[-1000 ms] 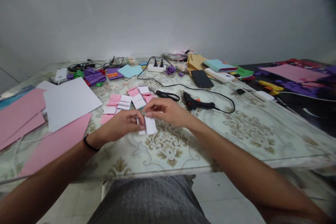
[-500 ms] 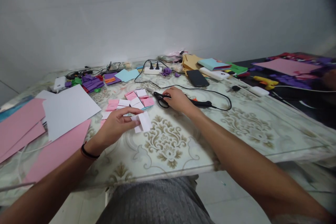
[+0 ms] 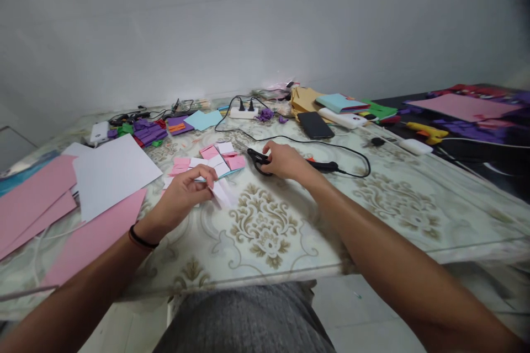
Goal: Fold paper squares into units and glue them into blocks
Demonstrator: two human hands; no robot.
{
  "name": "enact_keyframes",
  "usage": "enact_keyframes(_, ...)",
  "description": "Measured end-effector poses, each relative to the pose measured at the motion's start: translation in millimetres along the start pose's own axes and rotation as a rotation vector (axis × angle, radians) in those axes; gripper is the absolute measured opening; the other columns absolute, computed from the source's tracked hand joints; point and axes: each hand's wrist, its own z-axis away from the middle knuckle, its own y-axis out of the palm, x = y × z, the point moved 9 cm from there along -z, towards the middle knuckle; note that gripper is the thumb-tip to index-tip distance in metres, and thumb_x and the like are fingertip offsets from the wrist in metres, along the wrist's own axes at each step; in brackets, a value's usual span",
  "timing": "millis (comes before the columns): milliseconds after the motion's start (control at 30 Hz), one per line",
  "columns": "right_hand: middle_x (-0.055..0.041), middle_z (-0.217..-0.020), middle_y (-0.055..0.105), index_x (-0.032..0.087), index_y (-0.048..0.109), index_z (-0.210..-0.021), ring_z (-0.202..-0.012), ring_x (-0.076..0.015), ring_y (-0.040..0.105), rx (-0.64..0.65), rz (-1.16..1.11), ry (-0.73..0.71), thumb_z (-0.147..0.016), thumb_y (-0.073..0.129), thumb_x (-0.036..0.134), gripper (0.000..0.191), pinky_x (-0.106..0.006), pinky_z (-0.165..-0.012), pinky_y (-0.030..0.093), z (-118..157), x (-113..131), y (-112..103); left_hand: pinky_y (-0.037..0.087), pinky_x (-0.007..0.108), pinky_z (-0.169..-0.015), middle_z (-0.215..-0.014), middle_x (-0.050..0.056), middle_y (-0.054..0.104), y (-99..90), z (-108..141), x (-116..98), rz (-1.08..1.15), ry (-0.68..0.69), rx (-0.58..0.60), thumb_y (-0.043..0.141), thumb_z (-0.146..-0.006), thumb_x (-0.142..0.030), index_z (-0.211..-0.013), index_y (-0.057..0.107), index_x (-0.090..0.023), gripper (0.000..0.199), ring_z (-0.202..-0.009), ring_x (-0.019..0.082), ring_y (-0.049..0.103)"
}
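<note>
My left hand (image 3: pixel 191 190) pinches a small white piece of paper (image 3: pixel 224 193) between thumb and fingers; the paper is smeared by motion. Just beyond it lie small folded pink and white paper squares (image 3: pixel 217 161), with a light blue edge showing beneath. My right hand (image 3: pixel 284 159) has its fingers closed on the black handles of a pair of scissors (image 3: pixel 259 159), whose blades point away to the left. Behind that hand lies a black glue gun (image 3: pixel 325 166) with an orange part and a cord, partly hidden by the hand.
White sheets (image 3: pixel 118 171) and pink sheets (image 3: pixel 97 237) cover the left side. Purple paper strips (image 3: pixel 149 132), a power strip (image 3: pixel 244 113) and a black phone (image 3: pixel 315 125) lie farther back. A black cord (image 3: pixel 298 138) loops across the table. A yellow glue gun (image 3: pixel 428 132) is at right.
My left hand has turned the white paper, which now shows narrower and blurred. My right hand's fingers have closed further on the scissors, whose handles have tilted slightly.
</note>
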Motion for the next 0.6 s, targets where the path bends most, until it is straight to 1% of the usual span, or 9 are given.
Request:
enact_keyframes(67, -0.0084, -0.099, 0.074, 0.018, 0.060, -0.120, -0.081, -0.0207, 0.069, 0.019, -0.151, -0.023, -0.078, 0.074, 0.023, 0.044, -0.028, -0.068, 0.050, 3, 3, -1, 0.051, 0.021, -0.071, -0.098, 0.002, 0.060, -2.2, 0, -2, 0.004, -0.002, -0.037, 0.078, -0.074, -0.010, -0.078, 0.064, -0.017, 0.015, -0.086, 0.013, 0.059)
enact_keyframes(133, -0.0040, -0.099, 0.071, 0.021, 0.054, -0.126, -0.074, -0.0156, 0.067, 0.036, -0.488, -0.078, -0.078, 0.073, 0.025, 0.052, -0.027, -0.065, 0.051, 6, 11, -3, 0.052, 0.022, -0.069, -0.096, 0.002, 0.061, -4.0, 0, -4, 0.037, -0.002, -0.066, 0.079, -0.073, -0.012, -0.080, 0.063, -0.017, 0.018, -0.083, 0.013, 0.059)
enact_keyframes(200, 0.0004, -0.089, 0.067, 0.022, 0.055, -0.125, -0.068, -0.0135, 0.063, 0.051, -0.894, -0.156, -0.073, 0.079, 0.029, 0.058, -0.027, -0.064, 0.050, 12, 25, -7, 0.052, 0.022, -0.069, -0.097, 0.002, 0.063, -6.1, 0, -8, 0.063, 0.013, -0.086, 0.079, -0.071, -0.011, -0.080, 0.062, -0.018, 0.020, -0.083, 0.014, 0.061)
enact_keyframes(267, 0.0043, -0.076, 0.061, 0.020, 0.061, -0.116, -0.060, -0.0111, 0.056, 0.064, -1.129, -0.229, -0.067, 0.087, 0.036, 0.058, -0.026, -0.059, 0.046, 23, 41, -12, 0.052, 0.022, -0.070, -0.099, 0.002, 0.066, -10.5, 1, -11, 0.056, 0.041, -0.116, 0.076, -0.070, -0.009, -0.078, 0.061, -0.018, 0.019, -0.086, 0.014, 0.062)
enact_keyframes(300, 0.0060, -0.070, 0.058, 0.019, 0.064, -0.110, -0.056, -0.0099, 0.053, 0.065, -1.191, -0.256, -0.063, 0.090, 0.040, 0.057, -0.026, -0.056, 0.044, 30, 49, -15, 0.051, 0.021, -0.070, -0.099, 0.001, 0.066, -13.9, 1, -12, 0.048, 0.051, -0.141, 0.074, -0.069, -0.008, -0.078, 0.060, -0.018, 0.019, -0.086, 0.014, 0.063)
enact_keyframes(367, 0.0055, -0.066, 0.055, 0.018, 0.066, -0.099, -0.053, -0.0091, 0.050, 0.075, -1.224, -0.307, -0.070, 0.088, 0.046, 0.046, -0.025, -0.052, 0.040, 46, 65, -20, 0.049, 0.021, -0.067, -0.091, -0.001, 0.065, -21.0, 1, -11, 0.029, 0.045, -0.199, 0.073, -0.071, -0.010, -0.079, 0.057, -0.019, 0.020, -0.081, 0.014, 0.064)
enact_keyframes(467, 0.0048, -0.068, 0.056, 0.019, 0.066, -0.097, -0.052, -0.0088, 0.052, 0.086, -1.219, -0.364, -0.075, 0.085, 0.047, 0.041, -0.025, -0.050, 0.042, 68, 84, -21, 0.046, 0.021, -0.059, -0.080, -0.003, 0.062, -26.8, 2, -5, -0.070, -0.008, -0.250, 0.073, -0.074, -0.016, -0.083, 0.056, -0.020, 0.021, -0.066, 0.012, 0.063)
enact_keyframes(533, 0.0037, -0.075, 0.059, 0.019, 0.066, -0.098, -0.054, -0.0096, 0.057, 0.056, -1.194, -0.361, -0.069, 0.090, 0.042, 0.044, -0.025, -0.050, 0.045, 74, 87, -19, 0.043, 0.020, -0.055, -0.082, -0.002, 0.063, -25.8, 2, -4, -0.185, -0.024, -0.245, 0.074, -0.073, -0.018, -0.086, 0.057, -0.020, 0.021, -0.062, 0.010, 0.060)
enact_keyframes(600, 0.0022, -0.081, 0.062, 0.019, 0.067, -0.099, -0.059, -0.0113, 0.061, 0.003, -1.147, -0.346, -0.064, 0.093, 0.039, 0.048, -0.026, -0.054, 0.050, 74, 86, -16, 0.045, 0.020, -0.057, -0.091, 0.000, 0.065, -21.2, 2, -6, -0.274, -0.003, -0.211, 0.074, -0.072, -0.018, -0.087, 0.058, -0.019, 0.022, -0.066, 0.010, 0.061)
